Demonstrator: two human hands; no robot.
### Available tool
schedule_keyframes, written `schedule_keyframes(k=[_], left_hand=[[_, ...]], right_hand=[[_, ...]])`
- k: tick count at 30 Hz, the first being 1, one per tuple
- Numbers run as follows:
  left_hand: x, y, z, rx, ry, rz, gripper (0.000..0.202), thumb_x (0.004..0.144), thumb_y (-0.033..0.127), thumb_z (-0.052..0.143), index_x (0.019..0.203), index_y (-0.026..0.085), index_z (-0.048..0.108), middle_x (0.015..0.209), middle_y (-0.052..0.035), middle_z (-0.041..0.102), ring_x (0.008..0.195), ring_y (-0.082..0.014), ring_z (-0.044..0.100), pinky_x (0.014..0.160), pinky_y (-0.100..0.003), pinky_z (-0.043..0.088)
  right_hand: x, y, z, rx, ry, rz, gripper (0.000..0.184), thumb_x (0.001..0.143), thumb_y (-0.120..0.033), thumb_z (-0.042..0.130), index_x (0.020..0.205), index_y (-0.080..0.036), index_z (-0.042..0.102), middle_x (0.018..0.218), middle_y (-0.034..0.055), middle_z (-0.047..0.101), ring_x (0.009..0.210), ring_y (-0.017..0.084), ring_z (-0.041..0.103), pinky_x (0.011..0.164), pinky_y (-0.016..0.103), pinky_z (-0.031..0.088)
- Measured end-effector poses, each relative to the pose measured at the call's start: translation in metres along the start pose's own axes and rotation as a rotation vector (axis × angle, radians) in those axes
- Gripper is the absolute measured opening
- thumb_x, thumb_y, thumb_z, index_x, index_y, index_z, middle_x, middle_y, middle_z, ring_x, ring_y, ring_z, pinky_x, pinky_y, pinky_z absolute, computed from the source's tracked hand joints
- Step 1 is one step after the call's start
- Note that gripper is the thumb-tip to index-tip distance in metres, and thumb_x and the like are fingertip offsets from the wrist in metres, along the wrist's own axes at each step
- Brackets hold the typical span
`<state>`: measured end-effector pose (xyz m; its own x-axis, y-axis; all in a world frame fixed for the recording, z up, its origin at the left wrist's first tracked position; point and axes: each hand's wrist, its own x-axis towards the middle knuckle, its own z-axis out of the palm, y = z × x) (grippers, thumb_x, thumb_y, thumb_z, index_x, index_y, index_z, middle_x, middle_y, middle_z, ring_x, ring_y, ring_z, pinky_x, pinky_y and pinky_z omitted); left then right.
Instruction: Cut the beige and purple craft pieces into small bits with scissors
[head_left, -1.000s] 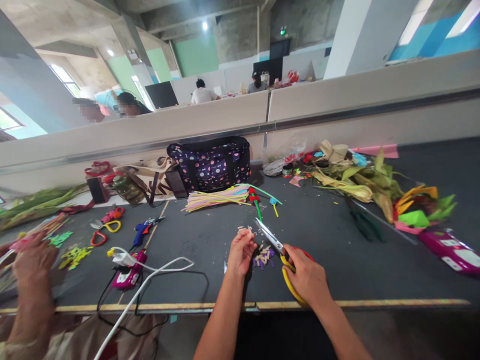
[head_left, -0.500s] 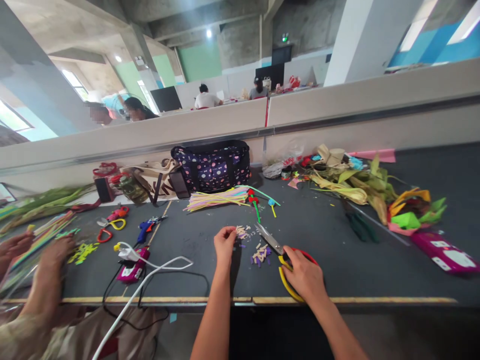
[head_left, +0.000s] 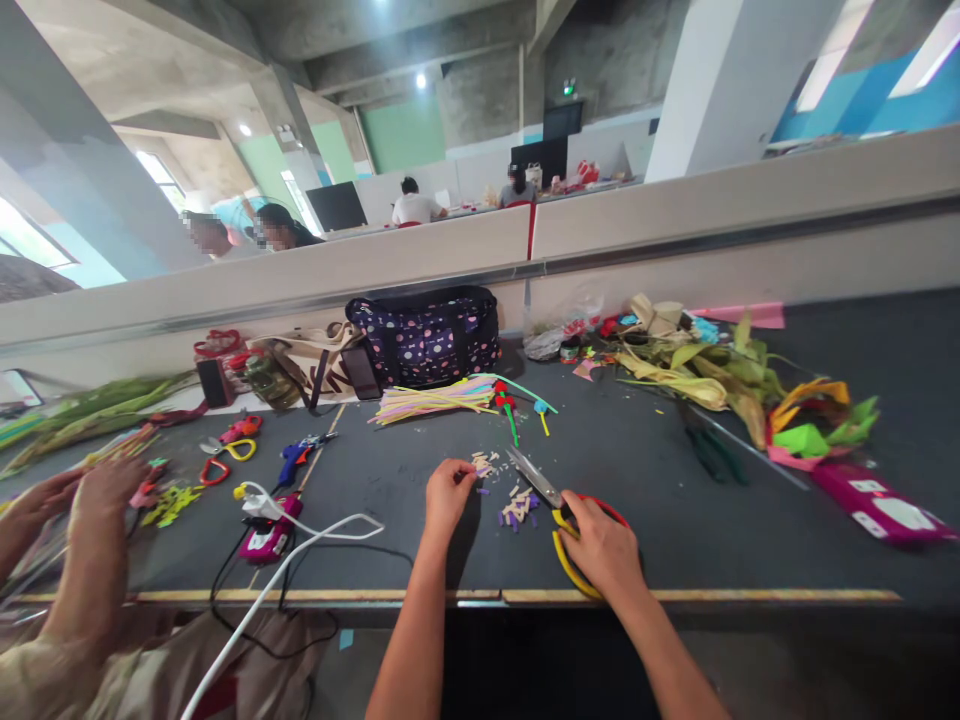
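Note:
My right hand [head_left: 604, 545] grips scissors [head_left: 535, 479] with red and yellow handles. Their blades point forward and to the left, slightly apart at the tips. My left hand [head_left: 448, 497] is pinched closed beside a small heap of cut beige pieces [head_left: 481, 459]; what its fingertips hold is too small to name. Between the two hands lies a second heap of beige and purple cut pieces [head_left: 517, 507]. Beyond them a red flower with a green stem [head_left: 507, 405] and a blue-topped one with a yellow stem [head_left: 543, 412] rest on the dark table.
A bundle of pastel sticks [head_left: 431, 400] lies before a dotted bag [head_left: 424, 335]. Left are a blue glue gun [head_left: 298, 458], a power strip [head_left: 270, 530] with a white cable, and a co-worker's hands [head_left: 112, 490]. Dried husks [head_left: 697, 375] and pliers [head_left: 709, 445] lie right.
My left hand has shifted slightly, still pinched near the heap. The scissors have barely moved. The co-worker's hands moved, and a pinkish item now shows beside them.

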<state>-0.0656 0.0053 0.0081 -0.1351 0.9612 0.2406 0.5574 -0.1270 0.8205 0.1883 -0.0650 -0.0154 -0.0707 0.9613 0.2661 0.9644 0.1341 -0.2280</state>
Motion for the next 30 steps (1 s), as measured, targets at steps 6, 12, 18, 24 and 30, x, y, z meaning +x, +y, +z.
schedule_keyframes(k=[6,12,18,24,30], left_hand=[[-0.014,0.009,-0.005,0.257,-0.247,0.205,0.022,0.074,0.01,0.062,0.084,0.026,0.073,0.082,-0.0038,0.063,0.084,-0.0185,0.056,0.076,-0.027,0.039],[-0.016,0.012,0.001,0.356,-0.256,0.181,0.02,0.08,0.011,0.056,0.078,0.023,0.071,0.087,-0.006,0.061,0.09,-0.0195,0.054,0.079,-0.028,0.039],[-0.014,0.018,0.018,-0.129,-0.094,0.05,0.009,0.078,0.019,0.06,0.075,0.02,0.068,0.079,-0.0028,0.062,0.07,-0.0142,0.055,0.07,-0.026,0.043],[-0.011,0.033,0.045,-0.908,-0.068,-0.271,0.027,0.067,0.036,0.076,0.082,0.015,0.068,0.068,0.0002,0.061,0.058,-0.0099,0.055,0.06,-0.023,0.049],[-0.008,0.028,0.051,-1.169,-0.075,-0.41,0.037,0.058,0.028,0.084,0.089,0.013,0.069,0.07,-0.0012,0.064,0.062,-0.009,0.061,0.067,-0.023,0.053]], right_hand=[[-0.001,0.0,0.001,-0.009,-0.003,-0.004,0.043,0.08,-0.028,0.059,0.122,-0.027,0.049,0.101,0.0001,0.065,0.077,0.013,0.064,0.06,0.023,0.041],[-0.001,-0.001,0.0,-0.003,0.006,-0.009,0.044,0.079,-0.028,0.06,0.122,-0.029,0.049,0.097,-0.0007,0.065,0.076,0.013,0.064,0.059,0.023,0.041],[-0.002,0.0,0.003,0.019,0.025,-0.019,0.044,0.079,-0.026,0.058,0.122,-0.027,0.049,0.101,0.0006,0.066,0.076,0.014,0.065,0.06,0.024,0.043],[-0.003,0.003,0.006,0.074,0.067,-0.034,0.044,0.08,-0.025,0.053,0.124,-0.027,0.048,0.101,0.0005,0.066,0.077,0.013,0.065,0.062,0.022,0.045],[-0.005,0.0,0.001,0.083,0.093,-0.087,0.044,0.079,-0.022,0.053,0.122,-0.026,0.051,0.097,0.0002,0.066,0.077,0.013,0.065,0.062,0.022,0.046]])
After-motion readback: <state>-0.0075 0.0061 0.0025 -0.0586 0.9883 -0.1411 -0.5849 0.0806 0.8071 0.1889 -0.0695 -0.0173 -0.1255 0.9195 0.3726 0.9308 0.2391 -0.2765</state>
